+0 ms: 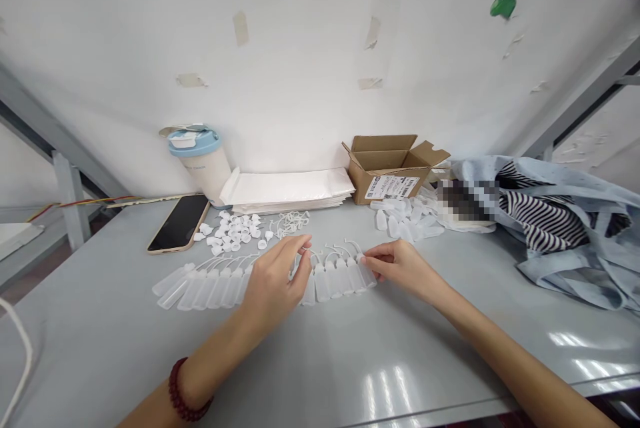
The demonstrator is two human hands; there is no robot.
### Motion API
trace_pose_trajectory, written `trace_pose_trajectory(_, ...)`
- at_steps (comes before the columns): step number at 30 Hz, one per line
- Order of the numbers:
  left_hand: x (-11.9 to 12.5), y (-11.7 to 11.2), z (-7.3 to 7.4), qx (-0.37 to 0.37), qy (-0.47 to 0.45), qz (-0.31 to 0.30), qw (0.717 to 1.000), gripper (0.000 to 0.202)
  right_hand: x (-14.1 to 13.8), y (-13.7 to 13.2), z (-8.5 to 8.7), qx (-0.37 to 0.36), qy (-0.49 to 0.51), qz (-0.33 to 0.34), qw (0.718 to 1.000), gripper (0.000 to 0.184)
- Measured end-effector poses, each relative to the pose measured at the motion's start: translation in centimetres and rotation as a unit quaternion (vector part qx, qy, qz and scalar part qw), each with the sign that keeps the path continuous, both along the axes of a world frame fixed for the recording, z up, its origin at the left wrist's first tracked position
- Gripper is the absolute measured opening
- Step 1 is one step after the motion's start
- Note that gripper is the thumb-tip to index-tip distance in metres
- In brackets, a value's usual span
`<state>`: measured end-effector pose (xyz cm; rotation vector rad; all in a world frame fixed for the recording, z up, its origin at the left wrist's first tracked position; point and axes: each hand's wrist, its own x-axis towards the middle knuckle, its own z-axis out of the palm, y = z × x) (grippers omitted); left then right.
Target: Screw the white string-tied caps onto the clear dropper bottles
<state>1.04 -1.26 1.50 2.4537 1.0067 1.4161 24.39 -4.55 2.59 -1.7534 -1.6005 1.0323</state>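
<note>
A row of small translucent plastic bottles point(220, 289), each with a thin curved strand at its top, lies side by side on the grey table. My left hand point(277, 275) hovers over the middle of this row, thumb and fingertips drawn together; whatever is between them is too small to make out. It hides several bottles. At the row's right end, my right hand point(403, 268) pinches the last bottle point(367, 273) near its top. Behind the row are a pile of small white caps point(235, 231) and a cluster of thin curled pieces point(293, 221).
Further back stand a blue-lidded cup point(200, 161), a stack of white envelopes point(295, 188) and an open cardboard box point(393, 171). A phone point(179, 223) lies left. More loose bottles point(400, 218) lie before the box. A blue cloth bag point(550, 215) sits right.
</note>
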Motion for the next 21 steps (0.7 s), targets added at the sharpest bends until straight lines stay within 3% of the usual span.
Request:
trace_pose_trajectory(6, -0.9, 1.0, 0.4, -0.03, 0.03, 0.052, 0.998, 0.02, 0.2, 0.0, 0.4, 0.001, 0.004, -0.022, 1.0, 0.028)
trace_pose_trajectory(11, -2.1, 2.6, 0.4, -0.091, 0.069, 0.085, 0.99, 0.022, 0.7, 0.2, 1.3, 0.03, -0.005, -0.082, 0.996, 0.024)
trace_pose_trajectory(17, -3.0, 3.7, -0.2, -0.142, 0.132, 0.065, 0.979, 0.034, 2.1, 0.9, 0.8, 0.173, -0.099, -0.093, 0.975, 0.024)
trace_pose_trajectory(21, -2.9, 3.8, -0.4, -0.15, 0.156, 0.045, 0.975, 0.035, 3.3, 1.7, -0.8, 0.284, -0.21, -0.055, 0.934, 0.025)
